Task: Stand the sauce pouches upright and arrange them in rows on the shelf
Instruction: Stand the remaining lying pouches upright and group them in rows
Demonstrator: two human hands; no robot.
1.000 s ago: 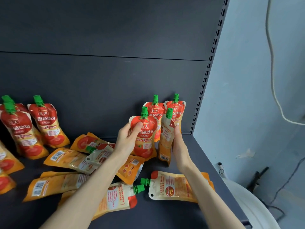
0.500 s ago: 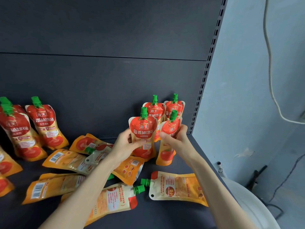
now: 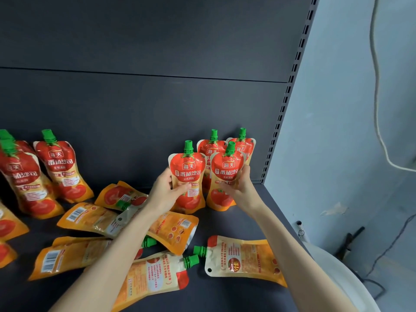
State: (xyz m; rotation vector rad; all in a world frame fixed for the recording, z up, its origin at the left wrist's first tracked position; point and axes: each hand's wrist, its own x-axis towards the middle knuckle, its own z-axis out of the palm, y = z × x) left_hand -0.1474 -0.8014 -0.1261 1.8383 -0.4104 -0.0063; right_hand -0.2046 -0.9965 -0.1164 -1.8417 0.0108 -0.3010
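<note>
Partway: gripping one upright tomato sauce pouch (image 3: pixel 188 167) in the left hand (image 3: pixel 164 194), its neighbour pouch (image 3: pixel 227 167) in the right hand (image 3: pixel 245 190), before two back-row pouches (image 3: pixel 212 148) on the shelf (image 3: pixel 225 224); several flat pouches (image 3: pixel 243 257) left.

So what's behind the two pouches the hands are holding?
Two more upright pouches by the dark back panel. Only their green caps and red tops show; the held pouches cover the rest.
</note>
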